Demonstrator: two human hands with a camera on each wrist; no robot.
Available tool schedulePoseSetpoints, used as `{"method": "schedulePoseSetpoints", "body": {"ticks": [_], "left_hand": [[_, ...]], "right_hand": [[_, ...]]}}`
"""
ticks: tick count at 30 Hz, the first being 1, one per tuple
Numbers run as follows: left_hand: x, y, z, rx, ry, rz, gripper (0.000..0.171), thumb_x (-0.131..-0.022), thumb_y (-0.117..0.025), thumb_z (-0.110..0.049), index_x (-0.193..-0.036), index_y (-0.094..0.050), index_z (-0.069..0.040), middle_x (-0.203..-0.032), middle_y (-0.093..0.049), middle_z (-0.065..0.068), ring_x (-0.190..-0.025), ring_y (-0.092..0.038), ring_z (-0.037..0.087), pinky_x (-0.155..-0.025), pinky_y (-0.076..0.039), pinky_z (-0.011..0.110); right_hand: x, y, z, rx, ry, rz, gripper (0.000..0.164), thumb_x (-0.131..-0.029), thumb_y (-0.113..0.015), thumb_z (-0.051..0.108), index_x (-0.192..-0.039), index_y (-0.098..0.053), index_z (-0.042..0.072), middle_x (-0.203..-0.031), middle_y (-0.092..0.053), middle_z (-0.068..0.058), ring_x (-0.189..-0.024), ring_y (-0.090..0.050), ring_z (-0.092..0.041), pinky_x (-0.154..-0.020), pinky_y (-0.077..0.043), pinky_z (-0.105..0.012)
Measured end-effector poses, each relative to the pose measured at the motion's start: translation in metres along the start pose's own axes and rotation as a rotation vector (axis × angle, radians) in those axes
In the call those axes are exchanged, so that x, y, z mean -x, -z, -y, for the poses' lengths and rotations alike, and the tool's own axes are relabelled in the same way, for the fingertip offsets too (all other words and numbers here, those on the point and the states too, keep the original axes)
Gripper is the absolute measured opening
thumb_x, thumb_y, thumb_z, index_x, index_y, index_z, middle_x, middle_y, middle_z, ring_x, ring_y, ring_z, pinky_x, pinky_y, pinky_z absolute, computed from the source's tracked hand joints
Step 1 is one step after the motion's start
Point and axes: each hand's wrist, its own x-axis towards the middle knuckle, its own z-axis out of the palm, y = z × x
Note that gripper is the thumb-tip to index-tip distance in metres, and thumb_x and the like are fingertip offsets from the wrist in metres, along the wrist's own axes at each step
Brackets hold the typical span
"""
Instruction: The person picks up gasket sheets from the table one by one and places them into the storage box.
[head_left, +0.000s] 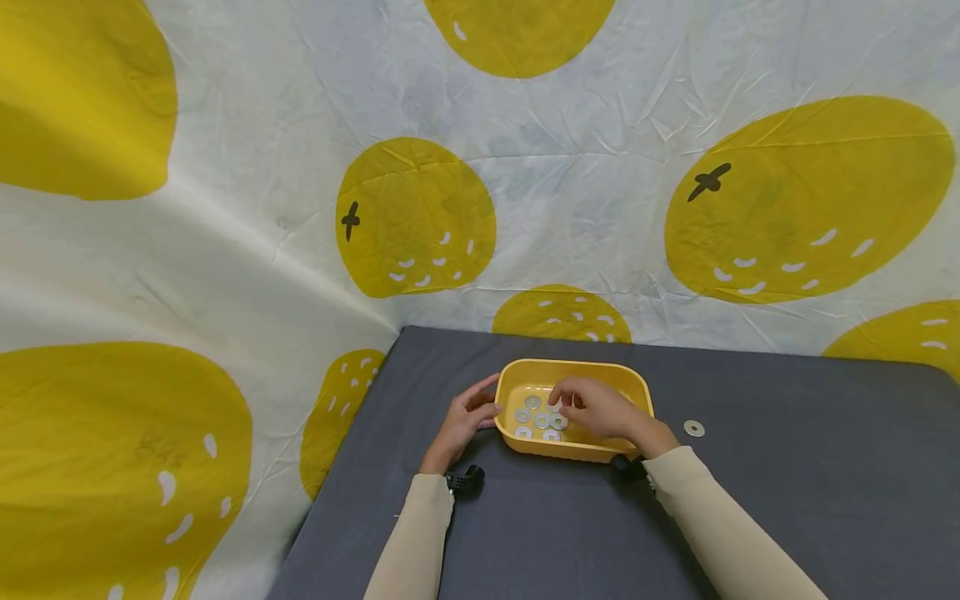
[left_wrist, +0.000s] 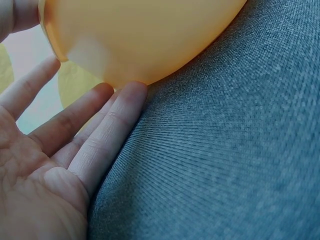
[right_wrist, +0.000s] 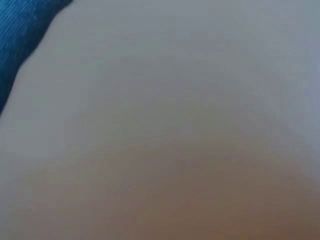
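A yellow plastic tray [head_left: 570,451] with rounded corners stands on the dark grey cloth. Several flat silver washers [head_left: 536,422] lie on its floor, mostly in the left half, some overlapping. My left hand [head_left: 463,427] rests at the tray's left end; in the left wrist view its fairly straight fingers [left_wrist: 107,127] touch the outer wall. Over the washers inside the tray is my right hand [head_left: 600,408], fingers bent downward. A washer shows by its fingertips; whether they pinch it is unclear. The right wrist view is a blur.
One loose washer [head_left: 687,427] lies on the cloth-covered table [head_left: 810,467] to the right of the tray. A white fabric backdrop [head_left: 570,200] with yellow fruit shapes hangs behind and on the left. The table's left edge runs beside my left arm.
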Motion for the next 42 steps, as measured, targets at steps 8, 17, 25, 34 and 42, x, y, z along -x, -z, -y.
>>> {"method": "schedulePoseSetpoints", "body": {"ticks": [8, 17, 25, 34, 42], "left_hand": [[-0.002, 0.0, 0.002, -0.008, -0.006, -0.006, 0.058, -0.097, -0.069, -0.02, -0.151, -0.052, -0.027, -0.136, -0.063, 0.02, -0.117, -0.067, 0.031, -0.089, -0.062, 0.034], [-0.002, -0.001, 0.002, -0.014, -0.004, -0.02, 0.057, -0.097, -0.068, -0.017, -0.151, -0.053, -0.028, -0.136, -0.063, 0.02, -0.117, -0.068, 0.032, -0.089, -0.062, 0.033], [-0.002, -0.001, 0.001, -0.02, -0.009, -0.022, 0.057, -0.098, -0.067, -0.016, -0.152, -0.051, -0.026, -0.137, -0.063, 0.019, -0.113, -0.07, 0.025, -0.088, -0.062, 0.033], [-0.002, -0.002, -0.002, -0.029, 0.013, -0.044, 0.055, -0.098, -0.067, -0.014, -0.148, -0.055, -0.032, -0.138, -0.064, 0.014, -0.117, -0.068, 0.027, -0.089, -0.062, 0.035], [-0.003, -0.003, -0.001, -0.032, 0.023, -0.047, 0.055, -0.097, -0.068, -0.015, -0.148, -0.055, -0.032, -0.138, -0.064, 0.016, -0.116, -0.068, 0.028, -0.089, -0.062, 0.035]], "right_hand": [[0.035, 0.029, -0.009, -0.066, -0.018, -0.195, 0.016, -0.101, -0.064, 0.011, -0.114, -0.071, 0.007, -0.088, -0.065, -0.002, -0.072, -0.054, -0.01, -0.064, -0.048, -0.027], [0.08, 0.059, -0.035, -0.063, -0.131, -0.295, 0.021, -0.102, -0.063, 0.016, -0.12, -0.069, 0.007, -0.095, -0.07, -0.009, -0.073, -0.059, -0.02, -0.061, -0.049, -0.026], [0.11, 0.08, -0.06, 0.002, -0.251, -0.293, 0.03, -0.103, -0.062, 0.025, -0.125, -0.066, 0.005, -0.1, -0.07, -0.011, -0.079, -0.061, -0.018, -0.062, -0.05, -0.026], [0.125, 0.086, -0.088, 0.122, -0.287, -0.242, 0.024, -0.097, -0.069, 0.013, -0.117, -0.068, -0.001, -0.09, -0.068, -0.006, -0.074, -0.058, -0.011, -0.059, -0.048, -0.027], [0.13, 0.079, -0.11, 0.156, -0.345, -0.087, 0.023, -0.09, -0.074, 0.011, -0.11, -0.069, 0.0, -0.086, -0.064, -0.003, -0.073, -0.054, -0.014, -0.063, -0.045, -0.031]]}}
